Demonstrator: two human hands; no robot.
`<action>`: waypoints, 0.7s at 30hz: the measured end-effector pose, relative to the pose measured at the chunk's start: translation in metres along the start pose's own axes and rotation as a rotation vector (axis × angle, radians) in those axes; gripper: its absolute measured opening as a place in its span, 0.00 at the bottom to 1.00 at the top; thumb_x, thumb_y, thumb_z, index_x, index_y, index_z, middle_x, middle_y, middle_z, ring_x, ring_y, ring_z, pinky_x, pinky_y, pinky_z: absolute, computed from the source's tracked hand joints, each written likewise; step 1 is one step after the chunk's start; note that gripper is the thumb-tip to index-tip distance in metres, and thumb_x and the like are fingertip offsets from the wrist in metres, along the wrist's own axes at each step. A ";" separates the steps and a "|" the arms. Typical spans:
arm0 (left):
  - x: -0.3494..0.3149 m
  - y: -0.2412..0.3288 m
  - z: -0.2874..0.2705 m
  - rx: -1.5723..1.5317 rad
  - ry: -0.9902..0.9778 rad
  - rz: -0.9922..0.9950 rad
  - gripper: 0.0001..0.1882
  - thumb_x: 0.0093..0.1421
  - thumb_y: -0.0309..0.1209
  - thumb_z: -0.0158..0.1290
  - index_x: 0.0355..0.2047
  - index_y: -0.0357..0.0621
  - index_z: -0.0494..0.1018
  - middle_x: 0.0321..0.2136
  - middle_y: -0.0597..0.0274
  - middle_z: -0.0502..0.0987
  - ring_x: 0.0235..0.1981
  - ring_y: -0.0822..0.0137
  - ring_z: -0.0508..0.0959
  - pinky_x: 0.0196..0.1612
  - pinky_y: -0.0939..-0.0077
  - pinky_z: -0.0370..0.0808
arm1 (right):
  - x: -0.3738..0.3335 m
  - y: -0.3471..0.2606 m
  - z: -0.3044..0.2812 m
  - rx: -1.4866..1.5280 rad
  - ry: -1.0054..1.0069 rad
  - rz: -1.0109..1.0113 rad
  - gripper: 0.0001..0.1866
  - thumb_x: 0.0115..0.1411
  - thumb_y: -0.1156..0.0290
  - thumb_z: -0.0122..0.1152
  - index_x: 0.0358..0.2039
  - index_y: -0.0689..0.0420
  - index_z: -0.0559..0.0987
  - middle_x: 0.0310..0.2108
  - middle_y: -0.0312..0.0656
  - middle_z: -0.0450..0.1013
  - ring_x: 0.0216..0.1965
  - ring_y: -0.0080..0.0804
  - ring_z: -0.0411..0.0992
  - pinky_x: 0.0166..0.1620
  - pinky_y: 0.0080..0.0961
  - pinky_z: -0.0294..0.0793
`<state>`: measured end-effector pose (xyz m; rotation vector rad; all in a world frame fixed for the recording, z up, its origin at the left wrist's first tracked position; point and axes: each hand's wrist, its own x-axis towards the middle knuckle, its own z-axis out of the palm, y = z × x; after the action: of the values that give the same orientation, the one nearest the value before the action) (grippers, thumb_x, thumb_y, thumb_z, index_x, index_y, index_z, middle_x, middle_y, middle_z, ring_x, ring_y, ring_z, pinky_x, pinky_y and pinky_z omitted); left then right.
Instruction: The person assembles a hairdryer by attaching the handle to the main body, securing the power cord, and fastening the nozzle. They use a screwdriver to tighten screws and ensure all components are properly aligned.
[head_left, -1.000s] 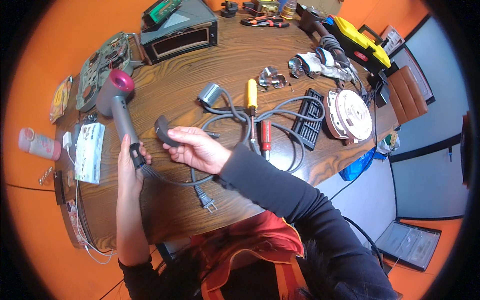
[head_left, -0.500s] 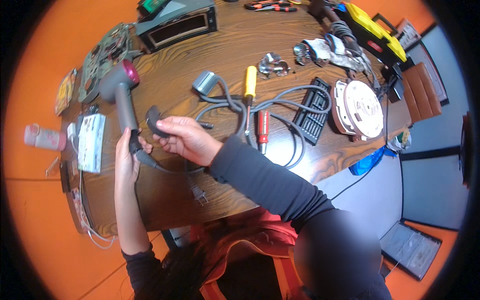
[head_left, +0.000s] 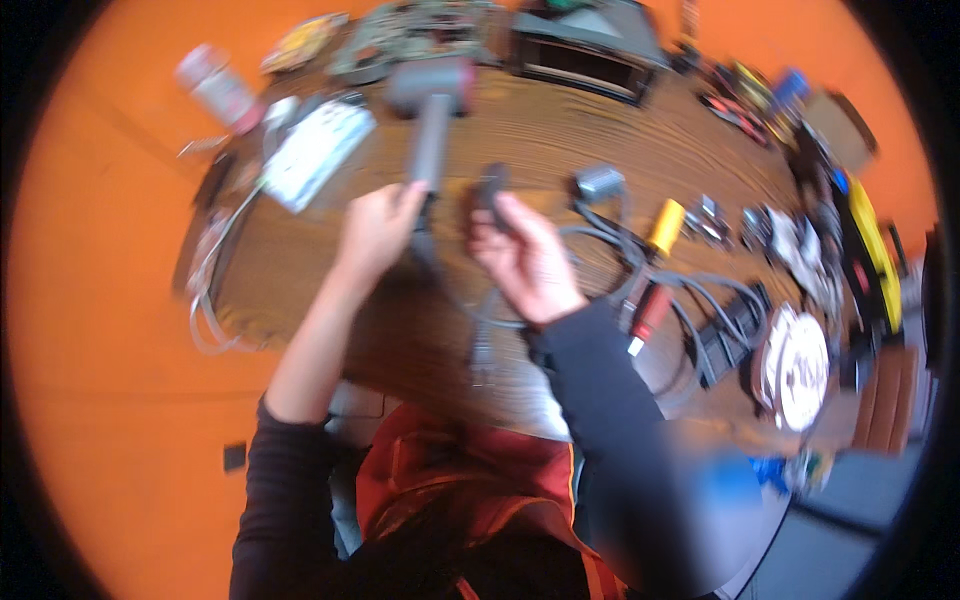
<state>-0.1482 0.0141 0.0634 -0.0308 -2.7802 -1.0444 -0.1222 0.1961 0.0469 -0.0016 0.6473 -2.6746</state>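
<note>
My left hand (head_left: 378,232) is closed round the lower handle of a grey hair dryer (head_left: 430,135), whose head with a pinkish end points away from me. Its cord runs down from the handle toward a two-pin plug (head_left: 483,350) near the table's front edge. Just to the right, my right hand (head_left: 528,258) pinches a small dark curved piece (head_left: 492,185) between thumb and fingers, apart from the dryer. Motion blur hides the piece's details. Right of that hand lie a looped grey cable (head_left: 625,235), a yellow-handled screwdriver (head_left: 666,228) and a red-handled screwdriver (head_left: 652,315).
On the right are a black bit tray (head_left: 722,345), a round white device (head_left: 802,370) and a yellow-black toolbox (head_left: 875,240). A grey metal case (head_left: 585,55) and a circuit board (head_left: 410,40) stand at the back. A white box (head_left: 320,150) lies left, near a pink bottle (head_left: 220,90).
The view has swung, so the whole table sits farther right and turned in the picture. Both hands keep their hold; the dark piece now stands more upright.
</note>
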 end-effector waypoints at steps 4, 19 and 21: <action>-0.001 -0.020 -0.018 -0.024 0.322 0.103 0.17 0.55 0.41 0.51 0.21 0.39 0.68 0.10 0.55 0.67 0.14 0.57 0.70 0.19 0.66 0.65 | 0.001 -0.001 -0.002 0.067 -0.095 -0.007 0.10 0.58 0.68 0.52 0.37 0.61 0.72 0.28 0.40 0.73 0.27 0.24 0.69 0.32 0.21 0.69; 0.042 -0.102 -0.106 0.047 0.315 -0.076 0.44 0.40 0.49 0.62 0.52 0.39 0.59 0.46 0.42 0.67 0.49 0.53 0.68 0.52 0.65 0.64 | 0.000 -0.004 -0.002 0.064 -0.003 0.033 0.09 0.57 0.67 0.55 0.34 0.58 0.72 0.27 0.41 0.72 0.27 0.26 0.67 0.33 0.22 0.69; 0.035 -0.099 -0.119 -0.288 0.350 -0.134 0.40 0.45 0.46 0.60 0.54 0.40 0.57 0.48 0.46 0.66 0.50 0.58 0.68 0.52 0.68 0.63 | 0.000 -0.004 -0.003 0.073 0.010 0.033 0.09 0.58 0.67 0.54 0.34 0.59 0.72 0.27 0.41 0.72 0.27 0.26 0.67 0.33 0.22 0.68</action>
<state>-0.1726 -0.1401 0.0927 0.2775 -2.3301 -1.3305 -0.1242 0.2002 0.0462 0.0424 0.5475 -2.6660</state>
